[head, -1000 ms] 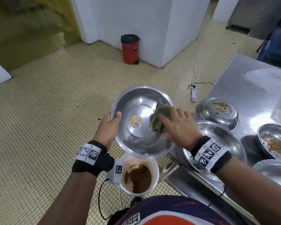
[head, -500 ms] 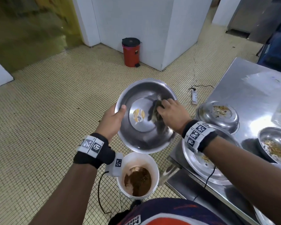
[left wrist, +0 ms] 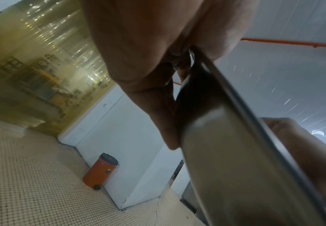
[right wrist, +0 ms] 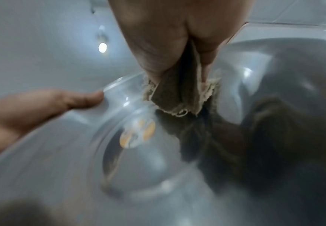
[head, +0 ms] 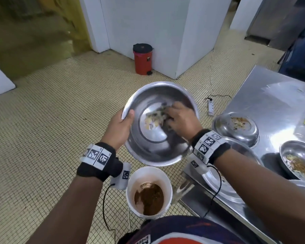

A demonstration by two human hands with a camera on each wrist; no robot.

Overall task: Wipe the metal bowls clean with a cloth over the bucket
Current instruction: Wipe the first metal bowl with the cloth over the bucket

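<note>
A shiny metal bowl (head: 153, 138) is tilted toward me above a white bucket (head: 130, 187) of brown slop. My left hand (head: 119, 127) grips the bowl's left rim, thumb inside; the left wrist view shows the rim (left wrist: 235, 137) pinched between thumb and fingers. Inside the bowl, my right hand (head: 180, 120) presses a frayed olive-brown cloth (head: 158, 114) against the upper part of the bottom. In the right wrist view the cloth (right wrist: 177, 97) is pinched between thumb and fingers, next to a round orange-and-white sticker (right wrist: 137, 134) on the bowl's floor.
A steel table (head: 271, 106) stands at right with several dirty metal bowls (head: 236, 127) holding food scraps. A red pedal bin (head: 142, 59) stands by the white wall. A power strip (head: 210, 106) lies on the tiled floor.
My right hand has swept the cloth from the bowl's right rim inward to the upper middle of the bottom. The bowl has risen a little and tilted more toward me.
</note>
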